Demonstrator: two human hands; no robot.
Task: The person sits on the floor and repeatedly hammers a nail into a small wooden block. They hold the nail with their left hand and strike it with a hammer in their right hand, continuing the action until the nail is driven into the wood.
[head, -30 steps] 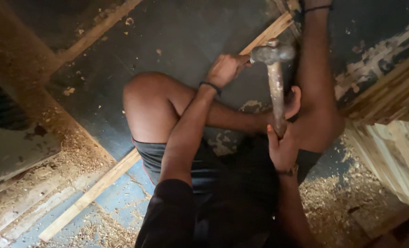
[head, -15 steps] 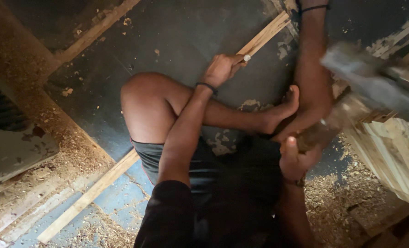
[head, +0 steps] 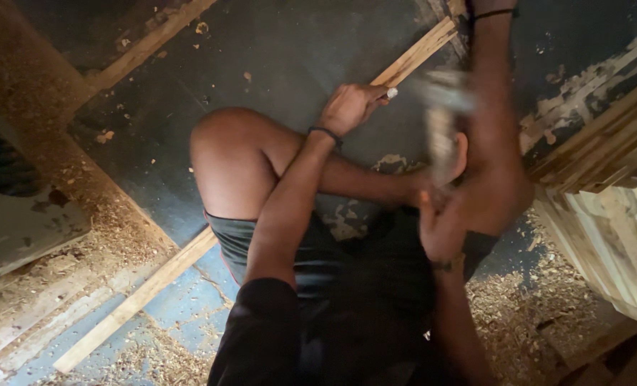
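Counting from where I stand: one hammer (head: 441, 121), one nail (head: 391, 92), one long wooden strip (head: 411, 58), one stack of boards (head: 604, 171) at three o'clock, two hands.

Item, left hand (head: 348, 107): at twelve o'clock from the person's bent knee, forearm reaching up across the thigh, a dark band at the wrist. Fingers pinched together on the nail, whose pale head shows just past the fingertips, standing on the strip.

Item, right hand (head: 440, 229): low, at about four o'clock from the left hand, blurred, fist wrapped tight round the hammer's handle, wrist bent upward.

Item, hammer: handle running up toward twelve o'clock, head smeared by blur, just beside the nail at its three o'clock; contact cannot be told.

Item, strip: lies diagonally under the leg, from seven o'clock to one o'clock, over a dark floor (head: 282, 50) strewn with sawdust (head: 526, 300).
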